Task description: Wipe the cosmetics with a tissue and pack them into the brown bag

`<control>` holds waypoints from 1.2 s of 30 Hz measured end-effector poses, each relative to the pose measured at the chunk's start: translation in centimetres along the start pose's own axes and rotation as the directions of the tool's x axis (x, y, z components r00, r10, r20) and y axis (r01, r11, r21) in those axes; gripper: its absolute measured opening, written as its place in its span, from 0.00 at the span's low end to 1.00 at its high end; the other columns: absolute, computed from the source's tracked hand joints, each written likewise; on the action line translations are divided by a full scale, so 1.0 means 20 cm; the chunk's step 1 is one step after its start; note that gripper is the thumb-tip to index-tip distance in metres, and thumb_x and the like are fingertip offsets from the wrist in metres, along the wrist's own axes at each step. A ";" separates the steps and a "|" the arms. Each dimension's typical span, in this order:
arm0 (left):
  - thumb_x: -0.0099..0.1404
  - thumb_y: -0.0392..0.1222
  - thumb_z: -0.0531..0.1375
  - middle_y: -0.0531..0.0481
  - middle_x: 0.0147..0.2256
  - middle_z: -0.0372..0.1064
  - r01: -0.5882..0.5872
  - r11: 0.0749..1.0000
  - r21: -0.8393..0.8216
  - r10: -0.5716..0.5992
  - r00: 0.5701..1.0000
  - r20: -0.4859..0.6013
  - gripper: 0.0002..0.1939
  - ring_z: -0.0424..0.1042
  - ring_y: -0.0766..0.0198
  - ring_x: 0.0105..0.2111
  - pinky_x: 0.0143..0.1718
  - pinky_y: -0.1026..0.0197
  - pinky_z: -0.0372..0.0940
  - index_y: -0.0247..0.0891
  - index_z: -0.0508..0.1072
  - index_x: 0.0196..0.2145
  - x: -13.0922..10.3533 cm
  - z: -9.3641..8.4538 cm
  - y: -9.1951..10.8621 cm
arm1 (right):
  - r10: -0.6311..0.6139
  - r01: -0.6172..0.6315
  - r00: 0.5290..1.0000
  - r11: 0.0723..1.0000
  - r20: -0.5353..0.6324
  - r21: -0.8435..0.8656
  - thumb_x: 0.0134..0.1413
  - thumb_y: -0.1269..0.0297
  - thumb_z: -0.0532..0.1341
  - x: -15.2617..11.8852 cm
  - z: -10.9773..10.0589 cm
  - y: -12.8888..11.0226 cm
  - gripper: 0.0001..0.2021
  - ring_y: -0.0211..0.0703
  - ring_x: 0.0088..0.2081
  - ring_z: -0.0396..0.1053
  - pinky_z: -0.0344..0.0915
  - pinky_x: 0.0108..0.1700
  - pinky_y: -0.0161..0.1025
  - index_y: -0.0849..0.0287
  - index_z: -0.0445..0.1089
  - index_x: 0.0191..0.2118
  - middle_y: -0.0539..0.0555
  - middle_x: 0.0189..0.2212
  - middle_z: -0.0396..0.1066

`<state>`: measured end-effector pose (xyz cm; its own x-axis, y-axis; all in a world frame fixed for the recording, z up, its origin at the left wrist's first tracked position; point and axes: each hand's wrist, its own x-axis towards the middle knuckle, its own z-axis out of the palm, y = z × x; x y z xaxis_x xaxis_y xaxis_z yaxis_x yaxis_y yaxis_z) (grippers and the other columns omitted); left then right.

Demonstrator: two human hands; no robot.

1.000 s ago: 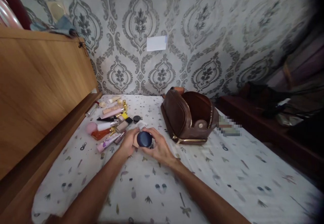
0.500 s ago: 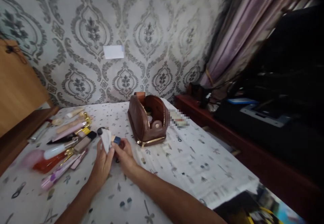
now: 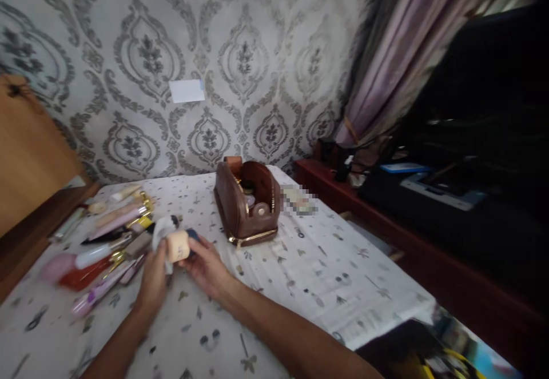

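Observation:
A beige cosmetic bottle (image 3: 178,246) with a dark blue cap lies sideways between my hands, above the table. My right hand (image 3: 209,267) grips it at the cap end, fingers closed. In my left hand (image 3: 152,279) is a crumpled white wipe (image 3: 161,231), pressed around the other end of the bottle; those fingers are partly hidden and blurred. Beyond my right hand stands a brown cosmetic bag (image 3: 229,204), unzipped, with small round items inside.
Left of my hands lie several cosmetics, among them a pink fluffy brush (image 3: 58,267), a red bottle (image 3: 88,273) and a purple-and-white tube (image 3: 96,299). The patterned tablecloth (image 3: 274,299) ends at the right. A blurred-out flat item (image 3: 299,200) lies beside the bag.
The bottle's beige body has come into view as the wipe shifted left off it. My left hand has moved slightly left; my right hand keeps hold of the cap end.

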<state>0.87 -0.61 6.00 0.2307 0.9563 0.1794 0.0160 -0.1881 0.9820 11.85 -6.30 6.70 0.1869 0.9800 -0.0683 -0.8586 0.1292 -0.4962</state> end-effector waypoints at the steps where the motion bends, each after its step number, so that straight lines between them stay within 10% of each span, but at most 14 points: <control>1: 0.61 0.57 0.58 0.44 0.33 0.76 0.005 0.999 -0.033 -0.006 0.999 -0.032 0.22 0.74 0.51 0.40 0.45 0.53 0.66 0.35 0.76 0.38 0.00 0.01 0.00 | 0.005 -0.004 1.000 1.000 -0.025 0.022 0.31 0.58 0.77 0.00 0.00 0.00 0.21 0.36 0.30 0.69 0.68 0.30 0.30 0.61 0.73 0.34 0.50 0.30 0.73; 10: 0.67 0.58 0.51 0.41 0.46 0.75 -0.114 0.993 0.005 0.114 0.993 0.008 0.24 0.70 0.53 0.49 0.55 0.54 0.59 0.37 0.76 0.44 -0.03 0.00 0.08 | -0.026 0.031 0.999 0.970 0.025 -0.242 0.38 0.61 0.73 -0.03 0.00 -0.04 0.23 0.44 0.38 0.72 0.71 0.43 0.46 0.54 0.65 0.40 0.50 0.38 0.72; 16: 0.66 0.51 0.54 0.42 0.49 0.70 -0.480 0.811 0.334 0.428 0.877 0.220 0.18 0.64 0.51 0.52 0.58 0.50 0.53 0.42 0.75 0.48 -0.08 0.00 0.13 | -0.354 0.403 0.895 0.385 0.271 -0.830 0.40 0.64 0.68 -0.02 -0.05 -0.01 0.20 0.46 0.41 0.68 0.67 0.45 0.43 0.57 0.65 0.42 0.53 0.39 0.70; 20: 0.65 0.55 0.55 0.45 0.39 0.73 -0.203 0.967 0.152 0.183 0.974 0.135 0.19 0.68 0.54 0.45 0.53 0.55 0.58 0.39 0.77 0.40 -0.04 0.00 0.12 | -0.312 0.533 0.821 0.121 0.477 -0.838 0.38 0.68 0.68 -0.01 -0.07 -0.05 0.22 0.50 0.44 0.67 0.64 0.50 0.48 0.57 0.68 0.45 0.54 0.41 0.71; 24: 0.64 0.62 0.54 0.51 0.25 0.68 0.061 0.996 0.057 -0.067 0.992 0.105 0.25 0.68 0.58 0.30 0.36 0.58 0.64 0.37 0.73 0.26 0.04 -0.06 0.05 | -0.181 0.537 0.843 0.228 0.506 -0.812 0.37 0.66 0.70 0.00 -0.06 -0.07 0.27 0.48 0.46 0.69 0.64 0.50 0.45 0.56 0.67 0.48 0.54 0.44 0.71; 28: 0.63 0.59 0.56 0.49 0.27 0.71 0.002 0.996 0.086 -0.015 0.987 0.159 0.22 0.71 0.57 0.33 0.41 0.57 0.65 0.37 0.75 0.27 0.01 -0.06 0.07 | -0.241 0.445 0.875 0.059 0.420 -0.894 0.37 0.65 0.70 0.00 -0.07 -0.06 0.25 0.51 0.44 0.68 0.65 0.48 0.47 0.59 0.68 0.46 0.56 0.42 0.71; 33: 0.63 0.45 0.59 0.45 0.60 0.63 -0.373 0.893 0.251 0.274 0.894 0.355 0.21 0.58 0.53 0.61 0.63 0.52 0.48 0.45 0.71 0.55 -0.09 0.03 0.16 | -0.322 0.411 0.813 -0.275 0.486 -0.869 0.46 0.74 0.59 0.02 -0.10 -0.04 0.12 0.53 0.42 0.64 0.62 0.50 0.53 0.61 0.69 0.40 0.59 0.37 0.69; 36: 0.62 0.46 0.61 0.45 0.52 0.70 -0.198 0.969 0.147 0.154 0.951 0.267 0.16 0.64 0.52 0.57 0.61 0.52 0.52 0.43 0.76 0.47 -0.07 0.03 0.15 | -0.250 0.503 0.784 -0.279 0.568 -0.818 0.44 0.75 0.61 0.01 -0.10 -0.05 0.14 0.55 0.45 0.62 0.62 0.51 0.54 0.63 0.69 0.40 0.61 0.40 0.68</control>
<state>1.10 -2.74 8.73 0.4819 0.8210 0.3061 0.1124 -0.4044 0.9077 13.65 -6.54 5.50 0.0902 0.8221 0.5622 0.7240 0.3335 -0.6039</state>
